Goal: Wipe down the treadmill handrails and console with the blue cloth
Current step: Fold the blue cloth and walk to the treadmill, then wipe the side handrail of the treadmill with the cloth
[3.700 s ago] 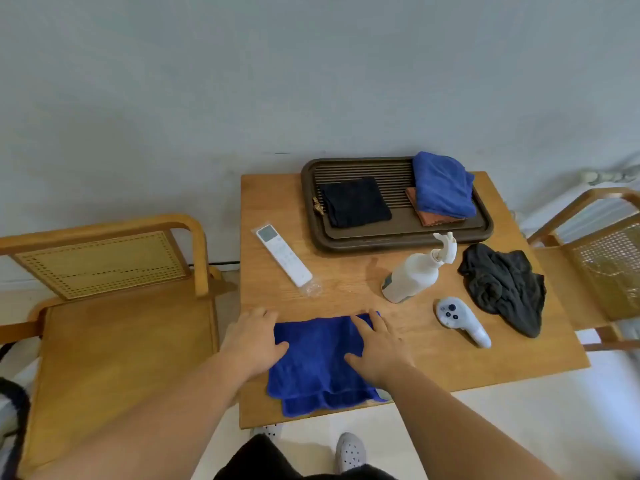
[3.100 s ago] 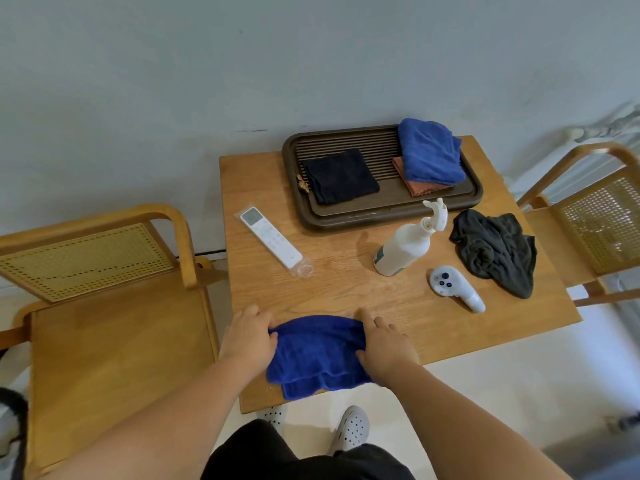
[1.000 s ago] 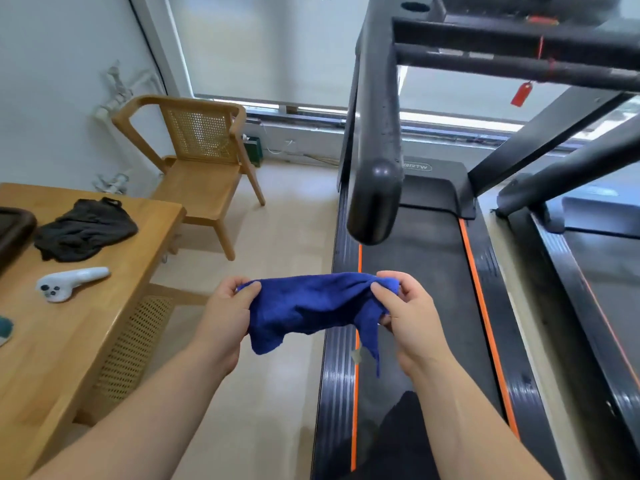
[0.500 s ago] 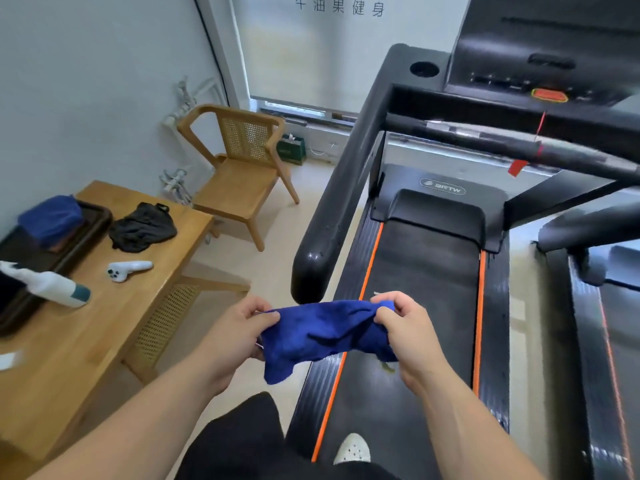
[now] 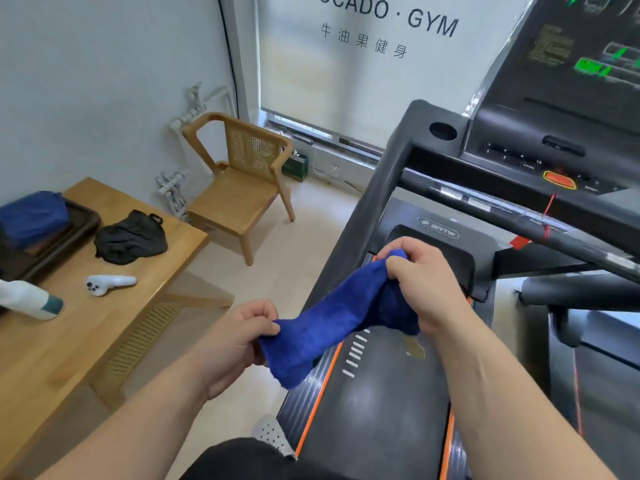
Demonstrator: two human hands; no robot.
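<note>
The blue cloth stretches between both my hands above the treadmill belt. My left hand pinches its lower left end. My right hand is closed on its upper right end, raised close to the black left handrail. The handrail runs up to the console at the upper right, where green lights glow and an orange button sits. A black crossbar spans below the console.
A wooden table stands at left with a dark tray, a second blue cloth, a black rag, a white controller and a spray bottle. A wooden chair stands by the window. Another treadmill stands at right.
I lifted the cloth off the table and turned to the treadmill. In the last half second my right hand rose toward the left handrail, pulling the cloth taut and slanted.
</note>
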